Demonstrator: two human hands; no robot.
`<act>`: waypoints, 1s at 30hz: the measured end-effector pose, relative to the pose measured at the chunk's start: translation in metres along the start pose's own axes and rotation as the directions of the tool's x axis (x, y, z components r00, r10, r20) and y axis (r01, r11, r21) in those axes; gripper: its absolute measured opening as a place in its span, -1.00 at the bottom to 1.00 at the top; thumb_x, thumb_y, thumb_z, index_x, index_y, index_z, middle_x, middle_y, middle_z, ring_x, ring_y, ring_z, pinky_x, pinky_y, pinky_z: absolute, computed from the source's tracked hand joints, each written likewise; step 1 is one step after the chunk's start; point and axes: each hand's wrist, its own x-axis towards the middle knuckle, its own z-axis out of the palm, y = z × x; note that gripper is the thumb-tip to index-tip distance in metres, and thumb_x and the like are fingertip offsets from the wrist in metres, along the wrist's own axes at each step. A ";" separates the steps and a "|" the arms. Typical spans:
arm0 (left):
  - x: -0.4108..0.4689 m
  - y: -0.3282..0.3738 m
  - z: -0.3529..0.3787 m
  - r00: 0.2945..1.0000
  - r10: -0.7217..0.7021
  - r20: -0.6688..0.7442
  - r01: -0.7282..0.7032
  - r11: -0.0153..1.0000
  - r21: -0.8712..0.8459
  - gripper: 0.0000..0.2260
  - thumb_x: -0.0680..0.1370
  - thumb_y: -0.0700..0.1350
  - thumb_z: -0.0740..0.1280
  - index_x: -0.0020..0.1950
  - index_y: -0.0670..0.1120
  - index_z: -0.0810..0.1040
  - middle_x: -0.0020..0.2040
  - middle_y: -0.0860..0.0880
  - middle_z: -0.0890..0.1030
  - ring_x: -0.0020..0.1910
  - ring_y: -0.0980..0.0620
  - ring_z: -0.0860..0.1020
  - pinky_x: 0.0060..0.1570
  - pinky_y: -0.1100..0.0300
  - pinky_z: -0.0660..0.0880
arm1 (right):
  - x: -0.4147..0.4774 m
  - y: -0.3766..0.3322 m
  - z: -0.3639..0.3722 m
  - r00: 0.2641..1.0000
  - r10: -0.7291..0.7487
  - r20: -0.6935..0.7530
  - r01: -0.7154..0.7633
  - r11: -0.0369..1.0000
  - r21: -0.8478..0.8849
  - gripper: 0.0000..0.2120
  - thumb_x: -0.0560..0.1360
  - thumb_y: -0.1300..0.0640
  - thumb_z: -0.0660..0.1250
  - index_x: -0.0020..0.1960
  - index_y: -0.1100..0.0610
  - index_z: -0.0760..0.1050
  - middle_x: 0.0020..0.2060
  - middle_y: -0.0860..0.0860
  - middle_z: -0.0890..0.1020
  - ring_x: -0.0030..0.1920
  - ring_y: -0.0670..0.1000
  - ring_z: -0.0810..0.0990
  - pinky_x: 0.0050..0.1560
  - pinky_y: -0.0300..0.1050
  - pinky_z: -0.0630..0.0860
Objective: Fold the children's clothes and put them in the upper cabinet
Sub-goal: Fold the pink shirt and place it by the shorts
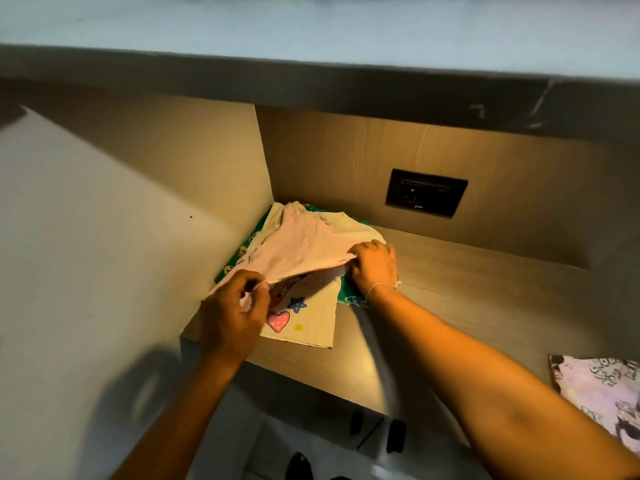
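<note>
Forearms reach up from the bottom of the frame toward a wooden shelf [467, 299] at mid-frame. At the lower right edge a lilac printed cloth [602, 389] lies on that shelf, well apart from the work. Just left of centre, the left hand [235, 317] is closed, fingers pinching the near corner of a pink garment [301, 244] and lifting it. The right hand [374, 268] is curled over the same garment's right edge; it looks pinched between thumb and fingers, though the thumb is hidden, so that is a judgement. The pink piece stretches between the two hands over a cream shirt [304, 320] printed with a heart and a star, which lies flat under it and reaches the shelf's front edge. Beneath both, a green printed garment [349, 296] shows at the left and right sides. The pile sits in the shelf's left corner against the side panel [194, 161]. Farther back a dark socket plate [426, 192] is set in the rear panel, and a pale slab [311, 32] spans the top of the frame. The garment looks thin, light and limp; it will sag anywhere unsupported, so holding two corners or a hem and keeping it taut should give a clean fold.
</note>
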 end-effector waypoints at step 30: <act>0.006 0.023 0.083 0.710 0.275 0.648 -0.291 0.953 -0.085 -0.86 0.56 -0.04 0.33 0.04 -0.04 0.62 0.03 -0.03 0.59 0.05 0.00 0.55 0.05 0.15 0.50 | -0.280 0.150 -0.119 0.935 0.354 0.004 -0.348 0.919 0.183 -0.45 0.41 0.32 0.41 0.21 -0.24 0.46 0.33 -0.04 0.50 0.20 0.07 0.59 0.27 -0.04 0.50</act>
